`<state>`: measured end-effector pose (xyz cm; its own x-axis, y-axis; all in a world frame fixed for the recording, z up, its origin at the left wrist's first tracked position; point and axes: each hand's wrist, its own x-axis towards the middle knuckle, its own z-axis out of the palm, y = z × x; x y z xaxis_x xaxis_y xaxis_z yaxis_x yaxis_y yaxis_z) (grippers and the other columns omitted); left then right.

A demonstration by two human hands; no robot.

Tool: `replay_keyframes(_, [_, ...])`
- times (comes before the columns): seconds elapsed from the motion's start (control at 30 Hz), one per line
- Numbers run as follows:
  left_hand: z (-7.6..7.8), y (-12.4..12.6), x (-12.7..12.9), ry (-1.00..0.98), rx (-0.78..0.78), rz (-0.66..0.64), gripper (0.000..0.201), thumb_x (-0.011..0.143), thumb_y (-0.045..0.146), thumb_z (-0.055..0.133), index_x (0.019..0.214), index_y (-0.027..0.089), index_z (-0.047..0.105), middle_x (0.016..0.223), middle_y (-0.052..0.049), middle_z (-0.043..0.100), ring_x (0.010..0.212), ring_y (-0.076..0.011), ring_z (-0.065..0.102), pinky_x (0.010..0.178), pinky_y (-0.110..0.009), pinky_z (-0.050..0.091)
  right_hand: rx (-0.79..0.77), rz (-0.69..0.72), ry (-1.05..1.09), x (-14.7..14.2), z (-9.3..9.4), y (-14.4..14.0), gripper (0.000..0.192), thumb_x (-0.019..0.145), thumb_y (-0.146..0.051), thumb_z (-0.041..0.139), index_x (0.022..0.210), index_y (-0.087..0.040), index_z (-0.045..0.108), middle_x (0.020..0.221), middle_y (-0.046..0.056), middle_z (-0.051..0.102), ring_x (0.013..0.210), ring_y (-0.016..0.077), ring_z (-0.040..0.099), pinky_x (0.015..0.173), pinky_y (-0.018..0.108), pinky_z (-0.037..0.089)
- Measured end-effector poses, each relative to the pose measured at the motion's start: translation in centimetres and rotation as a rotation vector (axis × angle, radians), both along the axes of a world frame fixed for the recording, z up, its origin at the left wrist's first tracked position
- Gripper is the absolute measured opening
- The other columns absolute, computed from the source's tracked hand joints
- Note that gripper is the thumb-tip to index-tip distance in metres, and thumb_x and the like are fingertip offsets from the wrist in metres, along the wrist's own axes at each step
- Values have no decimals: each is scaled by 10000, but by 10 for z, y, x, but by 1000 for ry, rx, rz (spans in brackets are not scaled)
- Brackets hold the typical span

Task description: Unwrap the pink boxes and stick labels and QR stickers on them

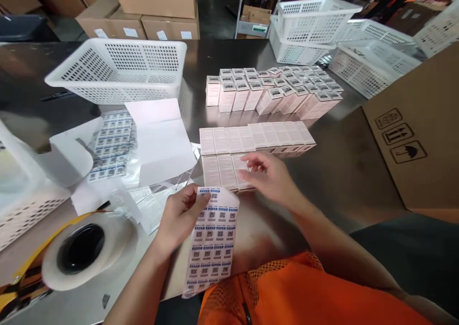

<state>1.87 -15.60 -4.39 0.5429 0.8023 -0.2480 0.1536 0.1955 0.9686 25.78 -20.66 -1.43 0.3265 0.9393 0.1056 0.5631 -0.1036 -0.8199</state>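
My left hand (181,215) pinches the top of a sheet of small square code stickers (211,241) that hangs over the table's near edge. My right hand (268,174) rests its fingertips on the front row of flat-lying pale pink boxes (224,169), fingers loosely curled. Whether a sticker is on a fingertip I cannot tell. Behind that row lies a longer row of the same boxes (256,136). Farther back, several boxes stand upright in a block (272,91) with labelled tops.
A white mesh basket (118,69) sits at the back left, more baskets (311,26) at the back right. Sticker sheets and white paper (158,138) lie left of the boxes. A tape roll (84,251) is near left. A cardboard carton (419,129) stands at right.
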Motion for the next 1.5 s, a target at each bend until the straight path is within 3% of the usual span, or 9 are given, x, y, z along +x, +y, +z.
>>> replay_keyframes(0.1, [4,0,1,-24,9,18,296,867,455,668,786,174,622,666,14,571,607,-114,477,547,-219,364,94,220,28,-38,-3,-8,126,830,-300,740,923,-218,719,883,21,697,822,171,633,701,296,476])
replay_keyframes(0.27, [10,-1,0,-22,32,74,400,883,531,616,721,166,587,602,31,488,555,-92,395,511,-209,319,221,160,-129,-67,-13,-12,148,873,-272,714,1015,-237,735,896,33,750,864,220,657,826,399,476])
replay_keyframes(0.5, [13,-8,-2,26,59,140,434,881,556,605,688,173,541,585,45,413,530,-85,337,476,-209,283,-95,145,518,-78,-13,-15,256,849,-311,733,1081,-252,643,883,-5,772,783,182,730,682,301,563])
replay_keyframes(0.7, [10,-11,3,15,44,219,411,879,531,615,679,177,558,617,30,486,602,-108,406,556,-211,349,408,-8,-124,-87,-33,-23,118,880,-230,691,966,-303,725,1074,36,742,1003,244,657,893,452,523])
replay_keyframes(0.83, [8,-8,3,11,-22,268,423,830,571,657,695,179,574,615,27,503,585,-113,428,536,-216,350,546,151,-289,-87,-38,-34,218,875,-152,624,924,-339,726,921,16,723,871,222,636,798,428,528])
replay_keyframes(0.93, [7,-5,0,23,-74,298,442,800,607,675,722,182,581,588,35,488,534,-107,408,487,-216,326,476,181,-108,-70,-28,-33,126,889,-196,618,866,-302,681,969,20,704,947,216,637,837,410,525])
replay_keyframes(1.1, [7,-2,-5,18,-75,318,420,815,589,675,743,186,585,610,36,478,552,-98,411,495,-201,329,267,-121,257,-7,-4,-3,109,836,-307,654,889,-245,582,870,19,650,833,182,619,786,346,513])
replay_keyframes(1.33, [6,0,-5,76,-7,271,471,814,620,652,674,187,529,573,42,412,544,-99,332,477,-208,273,-193,48,437,29,-3,30,518,696,-292,701,1109,-259,390,711,-65,624,592,131,555,596,278,459])
replay_keyframes(1.5, [5,3,-4,94,21,236,479,826,630,631,674,190,516,575,42,401,547,-102,336,487,-213,278,-263,116,407,26,-17,38,502,665,-265,674,1049,-263,350,633,-91,609,501,120,498,505,240,378])
